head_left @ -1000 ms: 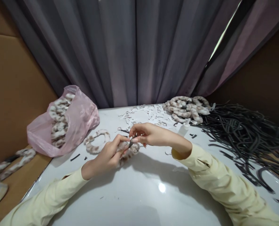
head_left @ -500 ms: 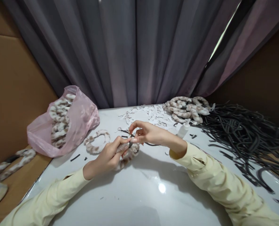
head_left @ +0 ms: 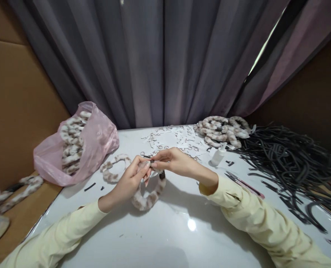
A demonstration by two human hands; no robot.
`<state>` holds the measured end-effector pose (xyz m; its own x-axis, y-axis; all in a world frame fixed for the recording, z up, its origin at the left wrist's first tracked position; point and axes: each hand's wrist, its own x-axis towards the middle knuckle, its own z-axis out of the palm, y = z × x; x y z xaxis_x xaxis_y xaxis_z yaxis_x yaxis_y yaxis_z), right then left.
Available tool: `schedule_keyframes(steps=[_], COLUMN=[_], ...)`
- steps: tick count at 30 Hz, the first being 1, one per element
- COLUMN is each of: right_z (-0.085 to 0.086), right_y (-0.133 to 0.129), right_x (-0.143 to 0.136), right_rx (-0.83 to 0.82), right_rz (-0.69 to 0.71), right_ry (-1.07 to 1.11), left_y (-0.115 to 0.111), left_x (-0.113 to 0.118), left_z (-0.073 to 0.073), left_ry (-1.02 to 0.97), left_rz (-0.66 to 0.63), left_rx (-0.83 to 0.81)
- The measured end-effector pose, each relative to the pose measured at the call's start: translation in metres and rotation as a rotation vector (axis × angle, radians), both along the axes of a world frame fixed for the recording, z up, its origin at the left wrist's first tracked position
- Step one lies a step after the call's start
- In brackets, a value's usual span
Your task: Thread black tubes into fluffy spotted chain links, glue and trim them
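Note:
A fluffy white-and-brown ring (head_left: 147, 201) hangs from my hands over the white table, with a black section on its right side. My left hand (head_left: 130, 180) is closed, thumb and fingers pinching the ring's upper part. Opposite it, my right hand (head_left: 176, 162) is closed too, its fingertips meeting the left ones at the same spot. The fingers hide the exact part held there. Behind my left hand lies a second fluffy ring (head_left: 109, 174), flat on the table. A short black strip is partly visible just beyond the fingertips.
At left stands a pink plastic bag (head_left: 101, 149) of fluffy rings. A fluffy pile (head_left: 214, 130) lies back right, beside a heap of black tubes (head_left: 291, 160). A white bottle (head_left: 218, 155) and scissors (head_left: 245, 184) lie right of my hands. Paper scraps (head_left: 179, 136) litter the back.
My hands have come together and shifted slightly, and the ring now hangs lower and more openly below them. The right forearm has moved a little left, uncovering the scissors and more of the bottle.

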<state>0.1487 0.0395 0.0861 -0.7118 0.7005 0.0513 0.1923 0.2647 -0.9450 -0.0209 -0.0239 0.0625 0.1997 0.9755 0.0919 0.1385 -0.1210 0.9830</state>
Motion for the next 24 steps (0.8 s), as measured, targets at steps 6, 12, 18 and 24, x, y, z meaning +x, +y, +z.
schedule_keyframes(steps=[6, 12, 18, 24], right_z=[0.007, 0.013, 0.001, -0.009], right_y=[-0.006, -0.009, -0.008, -0.029], right_x=[0.003, 0.005, -0.002, -0.013], right_rx=[0.232, 0.345, 0.541, 0.68], right_rz=[-0.011, 0.057, -0.06, -0.282], right_ry=[-0.125, -0.125, -0.182, -0.181], left_y=[-0.002, 0.006, 0.016, 0.03], left_x=[0.007, 0.014, 0.016, 0.009], left_z=[0.006, -0.003, -0.007, -0.005], left_ry=[0.02, 0.024, -0.126, -0.38], left_rz=[0.07, 0.166, 0.195, 0.242], left_rx=[-0.09, 0.004, -0.001, -0.206])
